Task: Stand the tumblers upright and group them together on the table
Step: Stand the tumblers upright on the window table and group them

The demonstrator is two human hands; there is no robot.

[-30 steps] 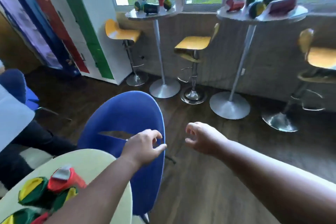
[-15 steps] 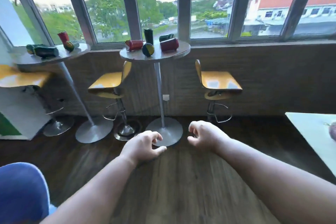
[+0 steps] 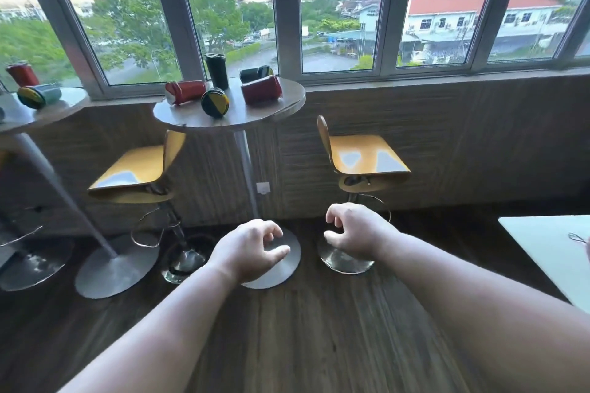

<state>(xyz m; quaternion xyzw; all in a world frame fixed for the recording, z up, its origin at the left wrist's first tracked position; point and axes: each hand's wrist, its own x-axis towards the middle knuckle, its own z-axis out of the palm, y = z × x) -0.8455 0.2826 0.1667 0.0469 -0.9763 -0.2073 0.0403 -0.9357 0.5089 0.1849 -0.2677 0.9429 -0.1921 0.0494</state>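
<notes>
both my left hand (image 3: 252, 249) and right hand (image 3: 354, 230) hang loosely curled, holding nothing, well short of the bench (image 3: 287, 105) ahead where the red tumbler (image 3: 261, 93) lies sideways, nearer my right.

No legible text or labels

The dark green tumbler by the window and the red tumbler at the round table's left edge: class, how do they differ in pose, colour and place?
The dark green tumbler stands upright; the red tumbler lies on its side. The first is dark green, the second red. The green one stands nearer the window, the red one at the left edge. Both rest on the same round table, untouched by either hand.
</notes>
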